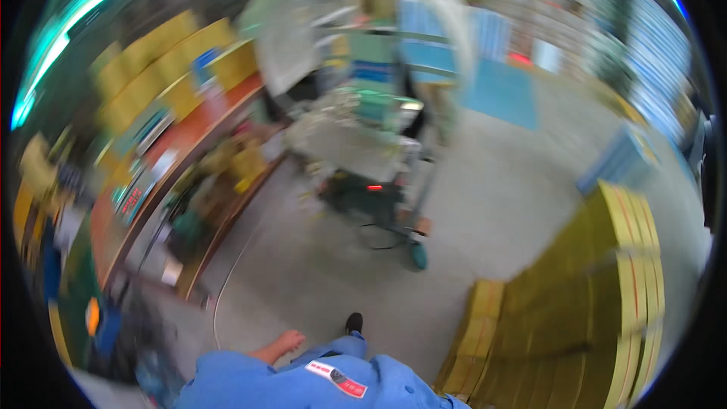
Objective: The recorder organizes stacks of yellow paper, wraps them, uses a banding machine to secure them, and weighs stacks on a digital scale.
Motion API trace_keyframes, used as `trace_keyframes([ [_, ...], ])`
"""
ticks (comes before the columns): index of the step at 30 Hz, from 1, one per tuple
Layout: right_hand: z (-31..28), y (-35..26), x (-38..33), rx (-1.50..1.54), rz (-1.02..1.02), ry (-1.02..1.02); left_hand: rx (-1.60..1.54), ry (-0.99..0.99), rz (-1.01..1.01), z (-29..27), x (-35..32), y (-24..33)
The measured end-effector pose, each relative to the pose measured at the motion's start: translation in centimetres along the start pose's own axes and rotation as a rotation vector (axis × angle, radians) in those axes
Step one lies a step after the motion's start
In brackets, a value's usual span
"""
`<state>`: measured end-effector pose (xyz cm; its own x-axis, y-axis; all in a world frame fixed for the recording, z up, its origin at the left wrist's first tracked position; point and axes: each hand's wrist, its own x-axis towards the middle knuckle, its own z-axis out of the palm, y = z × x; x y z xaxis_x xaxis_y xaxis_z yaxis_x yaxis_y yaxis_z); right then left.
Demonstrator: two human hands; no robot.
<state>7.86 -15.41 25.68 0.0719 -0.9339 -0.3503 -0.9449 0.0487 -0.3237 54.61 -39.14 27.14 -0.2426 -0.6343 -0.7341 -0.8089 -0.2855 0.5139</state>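
Pretty blurry shot, so the count is rough. One bare hand [279, 346] shows at the bottom, and going by where it sits it looks like the left one; the other hand isn't anywhere. One dark shoe [354, 323] pokes out below the blue work shirt [303, 382]. Two tall stacks of yellow flat cartons [606, 303] stand on the right, plus one lower stack [477, 333] in front of them. One long workbench [182, 159] with a red top runs along the left. One machine on a wheeled frame [371, 182] sits mid-floor. Yellow boxes [159, 68] behind the bench: too smeared to count.
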Motion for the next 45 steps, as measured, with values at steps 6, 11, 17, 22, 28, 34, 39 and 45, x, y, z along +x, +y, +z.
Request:
trace_keyframes([
  [6,-6.8,-4.7,22.8,-0.229,-0.406,-0.099,-0.754,0.390,-0.329,-1.6,-8.9,-14.4],
  [11,-24.9,-30.7,32.7,-0.242,-0.581,-0.130,-0.411,0.357,-0.252,-1.8,-12.7,-23.9],
  [17,-5.2,-20.4,46.6,-0.302,-0.639,-0.248,-1.369,0.623,-0.519,-12.2,-11.6,-20.7],
  [22,-13.4,-37.4,58.6,0.906,0.076,-0.518,-1.279,0.779,-0.323,-28.4,-2.4,-13.4],
  [28,-19.9,-46.3,72.0,0.661,-0.249,-0.654,-1.060,1.004,0.036,-53.2,4.8,-3.2],
  [34,-28.9,-57.9,85.3,0.518,-0.377,-0.761,-0.806,1.399,0.267,-76.0,6.0,4.0],
  [39,-39.6,-75.9,90.3,0.880,-0.789,-0.554,-0.397,1.527,-0.106,-88.3,9.7,-0.9],
  [45,-38.3,-90.6,98.2,0.843,-0.801,-0.421,-0.736,1.462,-0.118,-93.0,13.7,-4.9],
])
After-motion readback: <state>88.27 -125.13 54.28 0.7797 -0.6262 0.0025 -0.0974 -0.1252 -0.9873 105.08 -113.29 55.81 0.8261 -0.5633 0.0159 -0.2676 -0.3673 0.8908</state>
